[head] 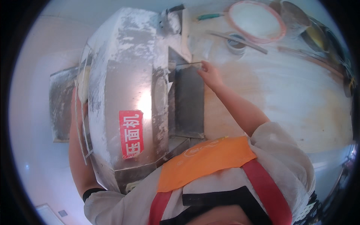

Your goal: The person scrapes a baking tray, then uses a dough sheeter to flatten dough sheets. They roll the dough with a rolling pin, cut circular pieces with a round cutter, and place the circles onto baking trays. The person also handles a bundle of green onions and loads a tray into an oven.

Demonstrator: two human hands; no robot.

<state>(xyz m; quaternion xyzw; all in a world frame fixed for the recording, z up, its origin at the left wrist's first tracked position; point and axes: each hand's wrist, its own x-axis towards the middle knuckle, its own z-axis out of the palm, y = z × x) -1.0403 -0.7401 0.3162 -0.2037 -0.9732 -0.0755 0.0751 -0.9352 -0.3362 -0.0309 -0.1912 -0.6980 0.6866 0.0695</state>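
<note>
A floury metal dough-pressing machine (130, 84) with a red label bearing writing stands before me. My left hand (81, 105) reaches around its left side, behind thin bars (79, 121). Against that hand is a pale lump of dough (83, 81), at the machine's left opening; the machine and bars hide part of the fingers. On the other side, my right hand (209, 74) is at the far corner of a dark metal outfeed plate (189, 101). Its fingers are loosely curled, and nothing shows in them. Whether the fingertips touch the plate I cannot tell.
A flour-dusted worktable (292, 98) extends to the right. Toward its back are a pink-rimmed basin of white powder (257, 21), a rolling pin (239, 42) across a small bowl (236, 50), and a green-handled tool (209, 17). Another metal plate (60, 112) juts out left of the machine.
</note>
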